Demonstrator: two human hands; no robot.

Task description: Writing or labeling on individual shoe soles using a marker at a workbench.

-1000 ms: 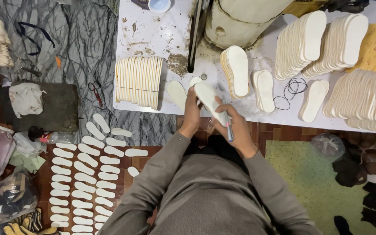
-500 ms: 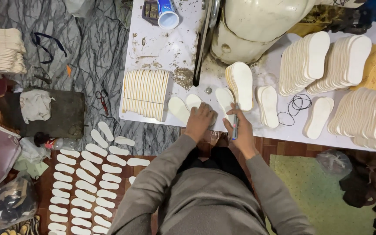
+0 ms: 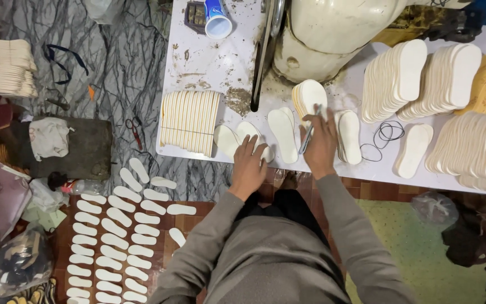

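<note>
R hand point(image 3: 320, 145) moved up to insole stack point(image 3: 310, 97) — fingers clamped on pen point(image 3: 307, 135); L hand point(image 3: 248, 163) flat, fingers apart, on insole point(image 3: 248, 132).

The person wears a long-sleeved top in a plain grey-brown knit, soft and a little creased at the elbows, with no print or badge showing anywhere on it. Both sleeves run all the way down and end snug at the wrists, leaving the left hand point(image 3: 248, 166) and the right hand point(image 3: 320, 143) bare, without gloves, rings or a watch. Dark trousers show below the hem.
</note>
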